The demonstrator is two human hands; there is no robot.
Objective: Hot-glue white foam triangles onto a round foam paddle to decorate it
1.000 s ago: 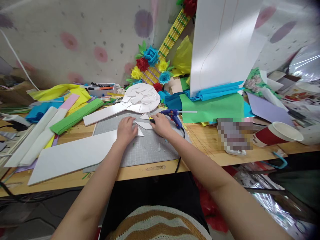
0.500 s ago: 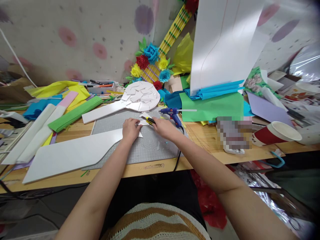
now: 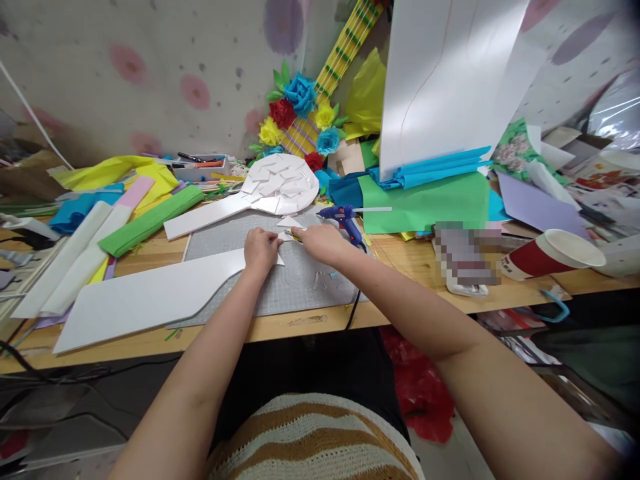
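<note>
the knife (image 3: 296,233) sits in the closed fingers of the right hand (image 3: 323,243), its long axis running roughly left to right, tip toward the left hand (image 3: 262,250). the scrap (image 3: 284,237) lies between the hands on the mat (image 3: 300,288), left of the right fingers and next to the left fingertips; much of it is hidden, so its own long axis is unclear. the left fingers are bent close together at its edge; whether they pinch or only press, i cannot tell. both hands seem about equally near it.
</note>
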